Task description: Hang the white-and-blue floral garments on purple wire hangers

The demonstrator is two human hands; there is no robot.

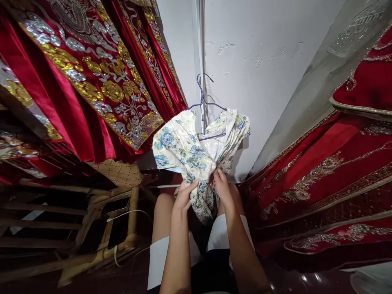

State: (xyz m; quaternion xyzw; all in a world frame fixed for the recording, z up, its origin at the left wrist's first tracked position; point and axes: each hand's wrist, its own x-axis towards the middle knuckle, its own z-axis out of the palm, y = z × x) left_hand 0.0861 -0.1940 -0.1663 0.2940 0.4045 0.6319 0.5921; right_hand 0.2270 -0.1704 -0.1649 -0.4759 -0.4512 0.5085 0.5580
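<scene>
A short-sleeved floral dress (180, 143), cream with blue flowers, hangs in front of me on a purple wire hanger (200, 92). Its lower part gathers between my knees. With thumb and fingers my left hand (183, 196) grips the cloth at the left of the waist. My right hand (221, 185) is closed on the front, just below the neckline's crossing point, where the fabric bunches into folds. Some fingertips of both hands are hidden by the cloth.
Red embroidered garments (113, 81) hang at the left, more red garments (318, 179) at the right. Behind the dress are a white wall (254, 53) and a metal pole (198, 36). A bamboo chair (133, 208) at lower left bears dark phone-like devices and a white cable (128, 212).
</scene>
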